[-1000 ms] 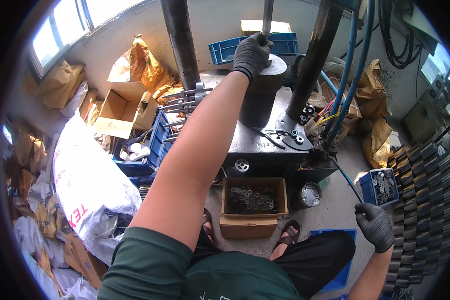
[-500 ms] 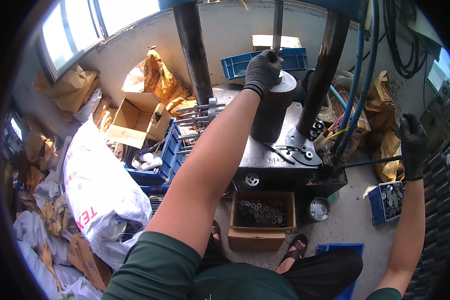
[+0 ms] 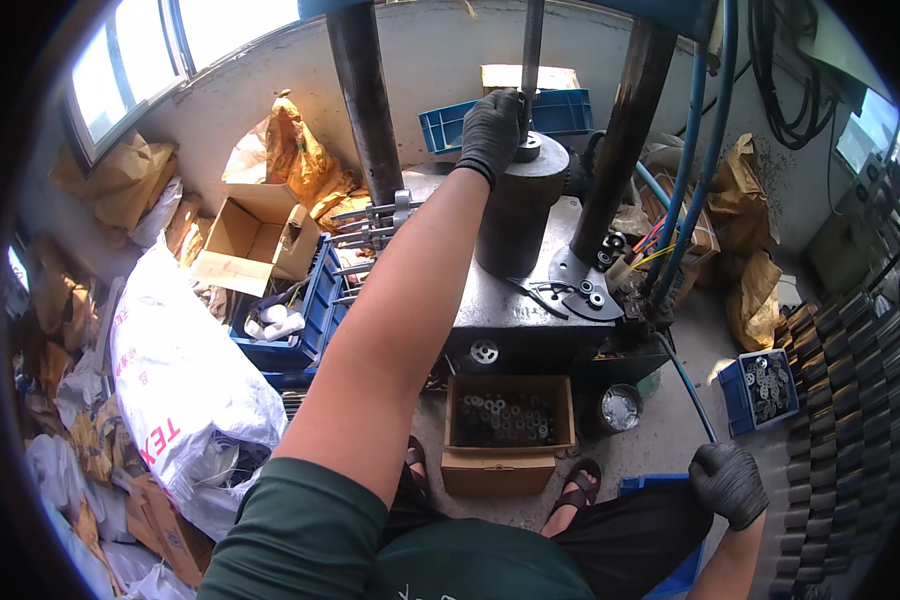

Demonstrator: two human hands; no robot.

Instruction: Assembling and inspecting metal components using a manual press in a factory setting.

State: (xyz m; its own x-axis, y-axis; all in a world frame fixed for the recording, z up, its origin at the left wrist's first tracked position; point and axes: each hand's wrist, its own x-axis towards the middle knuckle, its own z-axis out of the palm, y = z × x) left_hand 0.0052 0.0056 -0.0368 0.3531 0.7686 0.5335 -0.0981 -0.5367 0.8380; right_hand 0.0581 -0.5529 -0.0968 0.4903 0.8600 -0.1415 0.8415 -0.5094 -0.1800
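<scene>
My left hand [image 3: 492, 130], in a dark grey glove, reaches forward to the press. Its fingers are closed around the upright metal rod [image 3: 532, 50], just above a thick dark cylinder [image 3: 515, 215]. A small dark ring [image 3: 530, 148] sits on the cylinder's top, around the rod's foot; part of it is behind my fingers. Low on the right, my right hand [image 3: 730, 485], gloved too, is a fist at the near end of a long thin lever [image 3: 688, 385]. That lever slants down toward me from the press's right side. My fist hides its tip.
Two dark posts flank the cylinder on the metal press table [image 3: 450, 300]. An open carton [image 3: 510, 415] of small round parts stands before my feet, beside a metal can [image 3: 620, 408]. A blue bin [image 3: 760, 390] of gears is at right. White sack [image 3: 190, 380] and cartons crowd the left.
My right hand has come down and toward me, and the lever has swung from nearly level to slanting down. My left hand has shifted slightly, uncovering the ring. The whole view has slid a little.
</scene>
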